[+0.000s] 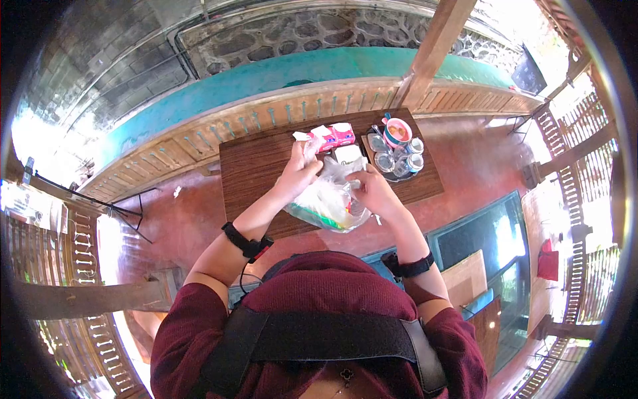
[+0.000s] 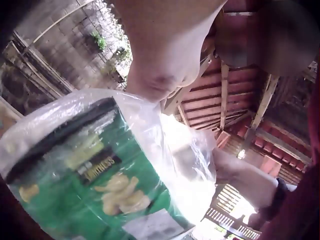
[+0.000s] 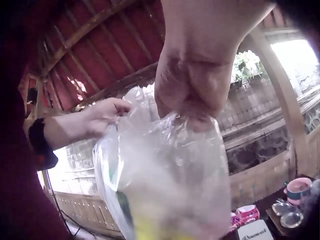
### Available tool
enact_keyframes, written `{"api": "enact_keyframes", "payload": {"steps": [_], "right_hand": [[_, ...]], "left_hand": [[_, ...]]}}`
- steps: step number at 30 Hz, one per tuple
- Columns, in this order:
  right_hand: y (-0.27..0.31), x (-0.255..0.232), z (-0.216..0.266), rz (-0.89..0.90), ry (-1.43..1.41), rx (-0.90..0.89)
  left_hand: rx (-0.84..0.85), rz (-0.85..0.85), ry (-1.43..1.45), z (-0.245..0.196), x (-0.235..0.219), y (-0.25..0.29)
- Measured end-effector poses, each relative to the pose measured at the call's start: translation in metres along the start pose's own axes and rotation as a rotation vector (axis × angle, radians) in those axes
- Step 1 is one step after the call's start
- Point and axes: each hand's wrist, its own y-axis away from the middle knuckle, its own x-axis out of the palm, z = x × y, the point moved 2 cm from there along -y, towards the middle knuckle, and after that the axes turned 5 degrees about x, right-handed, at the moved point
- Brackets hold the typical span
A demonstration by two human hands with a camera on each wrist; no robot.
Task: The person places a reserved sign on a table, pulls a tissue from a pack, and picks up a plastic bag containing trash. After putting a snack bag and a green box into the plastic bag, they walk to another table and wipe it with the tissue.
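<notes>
A thin, see-through plastic bag (image 1: 318, 198) hangs between my two hands, over the near edge of the table. Inside it lies a green snack packet (image 2: 102, 192) with pale brown pieces pictured on its front. My left hand (image 1: 299, 174) grips the bag's gathered upper part on the left, some of it sticking up past the fingers. On the other side, my right hand (image 1: 376, 191) pinches the bag's upper edge. Something yellow (image 3: 152, 234) shows through the plastic low in the right wrist view. The bag's folds partly hide the fingertips of both hands.
On the brown wooden table (image 1: 249, 169), a pink tissue pack (image 1: 339, 135) lies behind a white box (image 1: 347, 154) with dark lettering. Right of them, a tray (image 1: 399, 178) carries several glass jars (image 1: 384, 161) and a pink-and-teal cup (image 1: 397, 131). A wooden railing (image 1: 266, 118) runs behind.
</notes>
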Motion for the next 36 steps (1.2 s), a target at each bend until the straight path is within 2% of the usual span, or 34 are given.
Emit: {"api": "enact_keyframes", "payload": {"steps": [2, 3, 6, 7, 10, 14, 19, 20, 21, 22, 23, 26, 27, 30, 31, 34, 35, 36], "right_hand": [[0.004, -0.001, -0.009, 0.09, -0.036, 0.071], [0.005, -0.003, -0.007, 0.091, 0.055, 0.022], [0.006, 0.01, 0.001, 0.247, -0.072, 0.064], [0.004, 0.023, -0.006, 0.221, -0.129, -0.055], [-0.002, 0.057, -0.013, 0.205, -0.565, -0.012], [-0.017, 0.074, 0.002, 0.181, -0.851, 0.165], [-0.028, 0.085, 0.004, 0.0, -0.889, 0.238], [-0.029, 0.083, 0.002, -0.016, -0.827, 0.236], [-0.029, 0.079, 0.002, -0.032, -0.765, 0.233], [-0.03, 0.077, 0.003, -0.047, -0.701, 0.229], [-0.029, 0.075, 0.004, -0.061, -0.776, 0.267], [-0.034, 0.085, -0.015, -0.005, -0.614, 0.179], [-0.032, 0.086, -0.013, 0.18, -0.627, 0.217], [-0.022, 0.09, -0.002, 0.442, -0.486, -0.143], [-0.021, 0.088, -0.001, 0.492, -0.448, -0.12], [-0.019, 0.071, 0.009, 0.643, -0.329, -0.052], [-0.014, 0.063, 0.012, 0.518, -0.351, -0.029], [-0.014, 0.054, 0.012, 0.487, -0.357, -0.006]], "left_hand": [[-0.01, -0.041, 0.043, -0.007, 0.001, -0.001], [-0.023, -0.045, 0.092, -0.009, -0.001, -0.003], [-0.012, -0.089, 0.135, -0.014, 0.001, -0.004], [0.001, -0.099, 0.153, -0.014, 0.002, -0.004], [0.0, -0.106, 0.204, -0.019, 0.007, -0.003], [0.02, -0.085, 0.211, -0.019, 0.011, 0.001], [0.072, 0.005, 0.278, -0.026, 0.023, 0.012], [0.075, 0.027, 0.291, -0.028, 0.024, 0.014], [0.082, 0.121, 0.333, -0.033, 0.023, 0.013], [0.053, 0.134, 0.32, -0.036, 0.023, 0.014], [0.024, 0.147, 0.307, -0.04, 0.023, 0.015], [-0.009, 0.172, 0.343, -0.04, 0.028, 0.015], [-0.012, 0.179, 0.369, -0.038, 0.03, 0.014], [-0.013, 0.157, 0.325, -0.036, 0.031, 0.013], [-0.02, 0.181, 0.309, -0.033, 0.028, 0.011], [-0.037, 0.052, 0.122, -0.03, 0.021, 0.009], [-0.079, 0.004, 0.125, -0.024, 0.014, 0.006], [-0.061, 0.009, 0.058, -0.017, 0.006, 0.003]]}}
